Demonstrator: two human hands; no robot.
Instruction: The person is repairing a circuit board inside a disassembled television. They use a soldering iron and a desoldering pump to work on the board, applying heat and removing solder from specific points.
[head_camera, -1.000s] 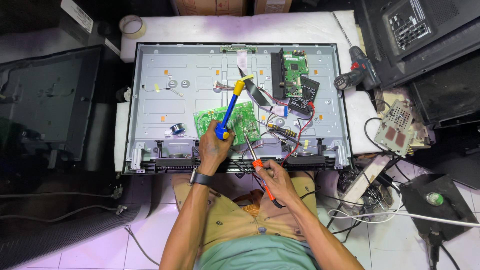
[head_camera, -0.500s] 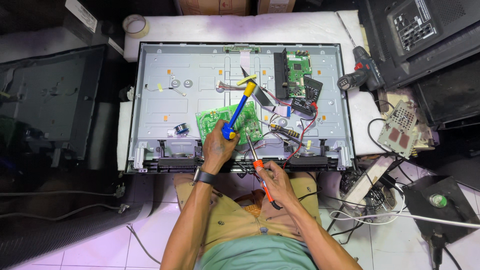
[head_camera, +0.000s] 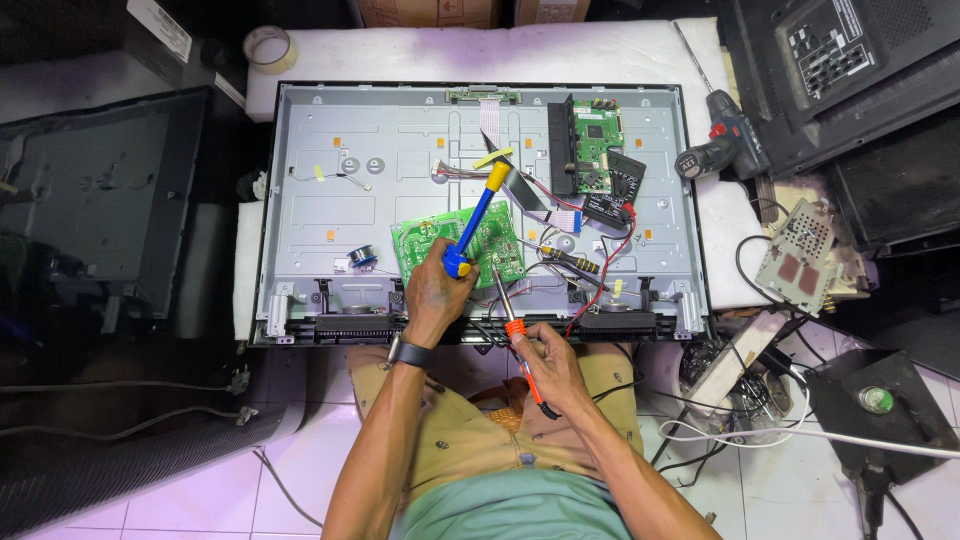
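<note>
- The left hand (head_camera: 435, 295), just below the middle of the frame, has its fingers wrapped tight around the lower end of a blue and yellow desoldering pump (head_camera: 475, 215).
- The pump's long axis runs on a slant from lower left to upper right; its blue butt sits in the fist and its yellow end points toward the upper right, over the grey metal back of the open television (head_camera: 400, 140).
- The pump's lower end rests over a green circuit board (head_camera: 500, 250) that lies at the centre of the frame, on the panel's lower half.
- The right hand (head_camera: 545, 365), lower and to the right of the left one, pinches the orange grip of a soldering iron (head_camera: 510, 315) between thumb and fingers.
- The iron's long axis is nearly upright in the frame, tilted slightly left; its metal tip points up and meets the lower right edge of the green board, its black handle trailing down past the palm.
- A small solder spool (head_camera: 362, 259) lies just left of the board.
- A cordless drill (head_camera: 722, 143) lies at the right edge of the white-padded bench (head_camera: 400, 55), and a tape roll (head_camera: 268, 46) at the upper left.
</note>
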